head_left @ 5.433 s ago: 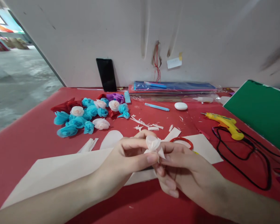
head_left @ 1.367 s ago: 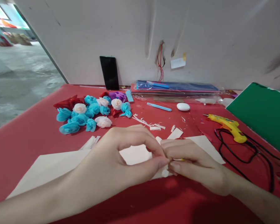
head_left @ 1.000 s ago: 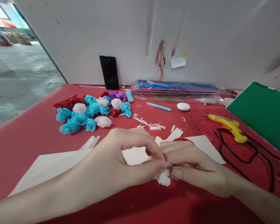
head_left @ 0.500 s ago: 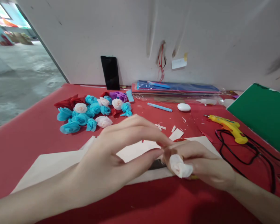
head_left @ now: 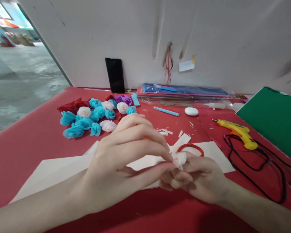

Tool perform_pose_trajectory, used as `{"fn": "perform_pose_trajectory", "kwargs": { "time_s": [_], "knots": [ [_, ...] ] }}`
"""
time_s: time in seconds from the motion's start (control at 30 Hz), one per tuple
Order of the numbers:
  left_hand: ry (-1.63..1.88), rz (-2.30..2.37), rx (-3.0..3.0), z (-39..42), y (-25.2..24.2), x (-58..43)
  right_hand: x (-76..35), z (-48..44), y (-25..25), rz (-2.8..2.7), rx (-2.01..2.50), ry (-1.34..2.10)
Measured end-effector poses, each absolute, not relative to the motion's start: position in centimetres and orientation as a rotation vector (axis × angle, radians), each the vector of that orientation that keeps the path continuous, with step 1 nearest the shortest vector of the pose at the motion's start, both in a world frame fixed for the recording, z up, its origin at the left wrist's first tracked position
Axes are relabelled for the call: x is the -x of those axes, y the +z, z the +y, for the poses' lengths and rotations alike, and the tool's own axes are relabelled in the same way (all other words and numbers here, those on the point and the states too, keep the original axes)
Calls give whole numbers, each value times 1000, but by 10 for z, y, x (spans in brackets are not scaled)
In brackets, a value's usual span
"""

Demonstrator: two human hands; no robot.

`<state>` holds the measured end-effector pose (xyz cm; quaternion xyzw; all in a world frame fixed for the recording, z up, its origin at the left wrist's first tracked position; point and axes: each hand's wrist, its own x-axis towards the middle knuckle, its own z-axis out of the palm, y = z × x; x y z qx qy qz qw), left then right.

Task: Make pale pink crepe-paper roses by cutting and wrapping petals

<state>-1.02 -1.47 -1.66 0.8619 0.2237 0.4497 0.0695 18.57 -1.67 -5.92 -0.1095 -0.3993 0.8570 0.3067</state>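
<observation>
Both hands meet over the near side of the table around a small white paper flower [head_left: 179,159]. My left hand [head_left: 133,155] pinches the flower's left edge between thumb and fingertips. From the right and below, my right hand [head_left: 199,176] grips the flower, its fingers curled under it; what part they hold is partly hidden. Beneath the hands lies white paper [head_left: 60,174] on the red table. Behind my right hand shows a red scissors handle [head_left: 190,149], the rest of it covered.
Blue, white, red and purple paper flowers [head_left: 84,123] are heaped at the left. A yellow glue gun [head_left: 237,131] with a black cord lies right, near a green board [head_left: 274,119]. Behind are a blue pen [head_left: 166,111], a white oval object [head_left: 191,111] and a phone [head_left: 114,76].
My right hand has turned palm-up and moved slightly left, bringing the flower to my left fingertips, which now pinch it. More of the scissors handle shows.
</observation>
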Motion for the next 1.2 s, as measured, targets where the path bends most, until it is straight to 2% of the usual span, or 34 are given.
{"fn": "perform_pose_trajectory", "kwargs": {
  "time_s": [0.27, 0.6, 0.97, 1.2],
  "knots": [
    [1260, 767, -2093, -19, -23, 5, -186, -22, -63, -972, 331, 2311],
    [1096, 836, -1878, -20, -19, 5, -185, -21, -60, -975, 345, 2279],
    [1266, 658, -2146, -17, -19, 7, -184, -21, -58, -969, 284, 2274],
    [1373, 716, -2618, -17, -13, 10, -183, -20, -58, -958, 282, 2270]
  ]
}}
